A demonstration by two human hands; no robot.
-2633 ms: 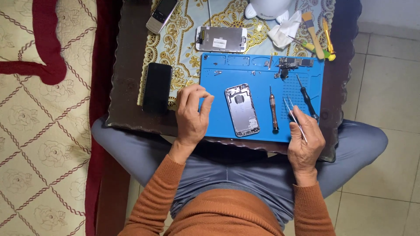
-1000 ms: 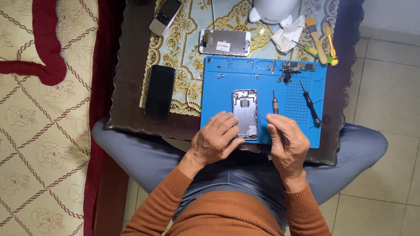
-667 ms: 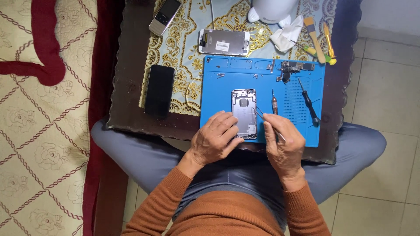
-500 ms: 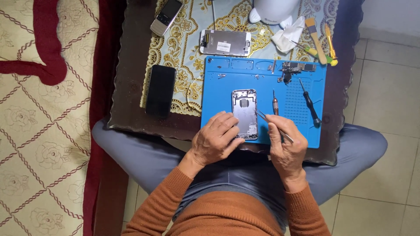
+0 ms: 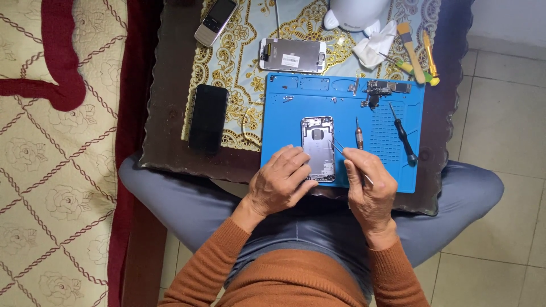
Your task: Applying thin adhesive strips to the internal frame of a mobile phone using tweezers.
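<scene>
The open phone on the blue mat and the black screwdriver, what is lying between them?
In the head view, a small brown-handled screwdriver lies on the blue mat, between the open phone shell and the black screwdriver. The tweezers in the right hand also reach in there.

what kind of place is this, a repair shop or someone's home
Most likely a home corner used for phone repair, not a shop. A blue work mat lies on a small dark table with a patterned cloth, next to a quilted bed cover. An opened phone and screwdrivers rest on the mat.

White lamp base (image 5: 357, 12) cropped by top edge, opened phone's (image 5: 318, 149) lower end hidden under left hand (image 5: 280, 183), tweezer (image 5: 348, 159) tips too small to tell.
</scene>
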